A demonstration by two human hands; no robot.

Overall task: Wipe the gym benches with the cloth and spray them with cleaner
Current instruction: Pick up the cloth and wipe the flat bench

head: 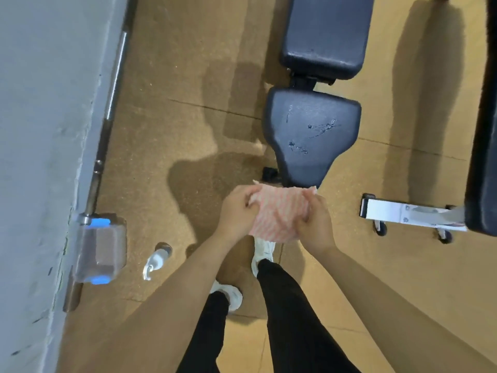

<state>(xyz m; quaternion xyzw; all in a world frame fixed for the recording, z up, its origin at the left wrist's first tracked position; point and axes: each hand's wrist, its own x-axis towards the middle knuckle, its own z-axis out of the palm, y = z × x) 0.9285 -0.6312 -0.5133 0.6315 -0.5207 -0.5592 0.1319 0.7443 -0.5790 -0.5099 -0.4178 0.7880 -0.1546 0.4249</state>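
Head view: my left hand [236, 208] and right hand [313, 224] pinch the cloth [279, 214] taut; the spray bottle [157, 261] by my feet could topple.

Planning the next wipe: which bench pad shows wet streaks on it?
The tapered seat pad nearest the cloth; droplets and streaks mark it, while the rectangular back pad beyond looks nearly clean.

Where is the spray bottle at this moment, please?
In the head view, the spray bottle lies on the floor at lower left, beside the clear container by the wall.
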